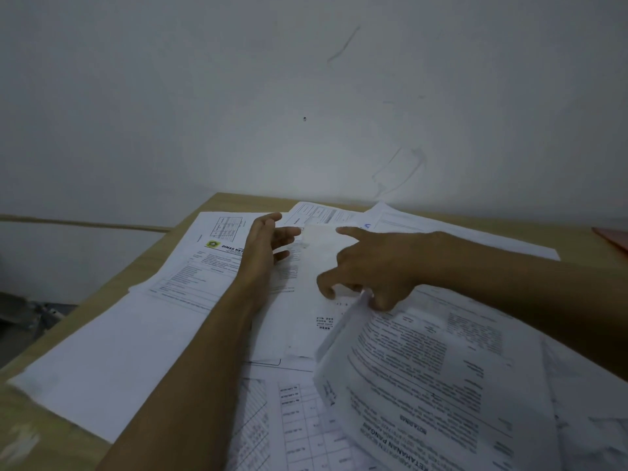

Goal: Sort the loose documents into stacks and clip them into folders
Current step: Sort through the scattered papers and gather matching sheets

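Observation:
Loose printed documents cover the wooden table. My left hand hovers with straight, spread fingers over a letterhead sheet with a yellow-green logo and a pale centre sheet. My right hand reaches in from the right with its index finger stretched out. Its lower fingers curl round the top corner of a text-filled document, which lifts off the pile at that corner. A sheet with a table grid lies at the near edge, partly under that document.
More sheets lie at the table's far edge against the white wall, and another lies behind my right forearm. An orange folder corner shows at the far right. The table's left edge drops to a dark floor area.

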